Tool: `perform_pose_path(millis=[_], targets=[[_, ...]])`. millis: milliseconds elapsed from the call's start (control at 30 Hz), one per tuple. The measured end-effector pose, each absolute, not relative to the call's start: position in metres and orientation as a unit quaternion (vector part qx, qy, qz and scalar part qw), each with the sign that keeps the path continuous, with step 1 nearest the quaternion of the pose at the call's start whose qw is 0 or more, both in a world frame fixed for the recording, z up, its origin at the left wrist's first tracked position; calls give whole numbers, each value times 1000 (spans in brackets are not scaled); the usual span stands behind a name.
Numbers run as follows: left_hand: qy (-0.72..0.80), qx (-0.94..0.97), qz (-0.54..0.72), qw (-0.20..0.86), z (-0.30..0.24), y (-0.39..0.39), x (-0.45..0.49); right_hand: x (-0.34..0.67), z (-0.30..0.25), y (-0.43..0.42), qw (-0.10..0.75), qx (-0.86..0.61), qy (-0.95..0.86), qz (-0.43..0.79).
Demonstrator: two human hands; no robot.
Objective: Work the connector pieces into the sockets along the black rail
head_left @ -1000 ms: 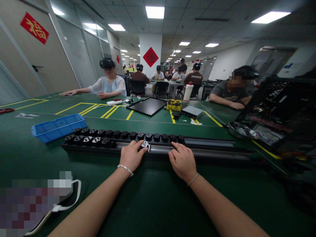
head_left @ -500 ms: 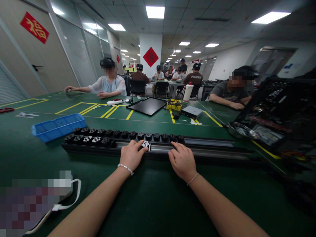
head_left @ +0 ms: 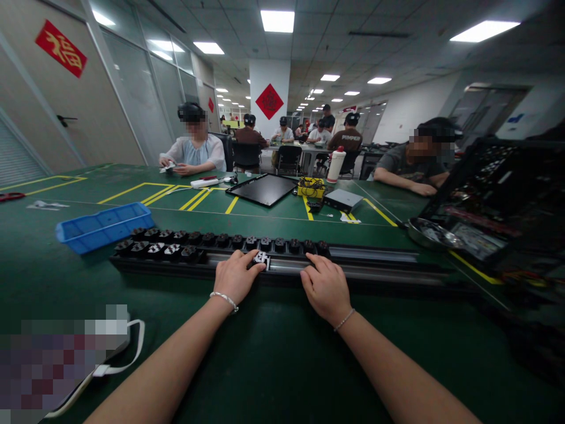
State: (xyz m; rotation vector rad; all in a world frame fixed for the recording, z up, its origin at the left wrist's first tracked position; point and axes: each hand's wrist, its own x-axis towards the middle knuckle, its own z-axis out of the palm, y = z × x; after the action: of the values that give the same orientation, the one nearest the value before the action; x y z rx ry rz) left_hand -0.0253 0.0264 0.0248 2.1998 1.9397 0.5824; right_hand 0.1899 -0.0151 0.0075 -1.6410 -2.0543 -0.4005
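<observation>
Across the table in front of me lies a long black rail (head_left: 388, 272) with two metal-lined channels. Black socket modules (head_left: 236, 240) fill much of its far channel, and several more (head_left: 155, 250) stand at the left of the near one. My left hand (head_left: 235, 277) pinches a white-and-black socket module (head_left: 262, 259) between thumb and fingers in the near channel, apart from the left group. My right hand (head_left: 325, 285) rests on the rail to the right, fingers bent forward at the last far modules; whether it grips anything is hidden.
Left of the rail's end sits a blue plastic bin (head_left: 106, 227). Beyond are a black flat panel (head_left: 265, 189), a yellow box with cables (head_left: 311, 187), a grey box (head_left: 343, 200) and a white bottle (head_left: 336, 165). A metal bowl (head_left: 435, 234) stands right. Two people sit across the table.
My hands and the pinched module stay almost still. The person across on the left has drawn an outstretched arm in and now has a small light object at the hands.
</observation>
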Motion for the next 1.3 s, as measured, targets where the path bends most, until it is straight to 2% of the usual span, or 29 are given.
perform_pose_path(millis=[1300], targets=[[631, 742, 216, 63, 20, 25, -25, 190, 7, -15, 234, -601, -749, -149]])
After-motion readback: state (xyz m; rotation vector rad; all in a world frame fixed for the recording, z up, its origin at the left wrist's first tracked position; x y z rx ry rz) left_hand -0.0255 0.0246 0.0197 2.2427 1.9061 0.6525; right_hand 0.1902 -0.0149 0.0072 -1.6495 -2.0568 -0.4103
